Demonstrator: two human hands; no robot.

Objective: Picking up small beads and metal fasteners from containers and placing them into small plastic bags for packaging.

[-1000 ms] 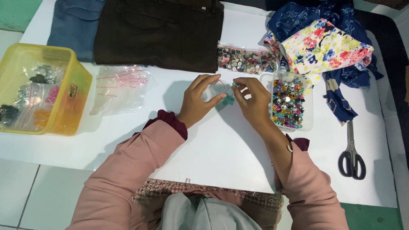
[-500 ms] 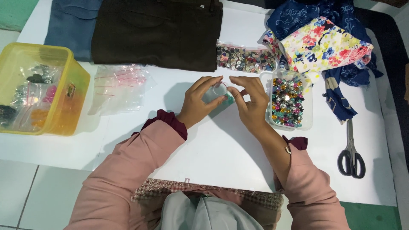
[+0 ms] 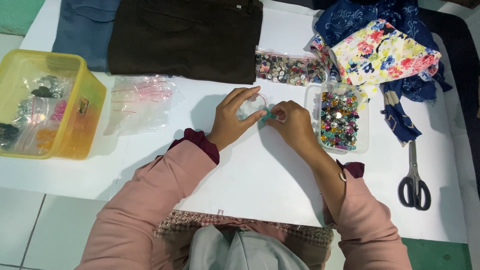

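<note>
Clear plastic, a small zip pouch (image 3: 251, 106) with a thin red seal line, was pinched at its near edge by the left hand (image 3: 231, 120), thumb and forefinger closed on the film and the remaining fingers curled loosely above it. The right hand (image 3: 295, 125) was closed to a fingertip pinch around a small teal piece (image 3: 270, 114), probably a button, though too small to identify with certainty. Both hands met over the white table (image 3: 260, 180), fingertips almost touching, with the teal piece right at the pouch edge; whether it was already inside the mouth could not be told. Judgement on method: the step looked like a transfer between pouch and fingers, best done with the left hand holding the mouth spread and steady, the right keeping a light tip grip so the piece did not flip away on the smooth tabletop, and both hands held low over the surface. The pouch lay between the two hands, nearer the left, and the teal piece sat at the right fingertips. A clear tub of mixed coloured buttons (image 3: 339, 120) stood just beside the right hand. A bag of grey buttons (image 3: 285, 69) lay beyond the hands, spare empty pouches (image 3: 142, 100) to the left, and scissors (image 3: 414, 180) well apart on the right.
</note>
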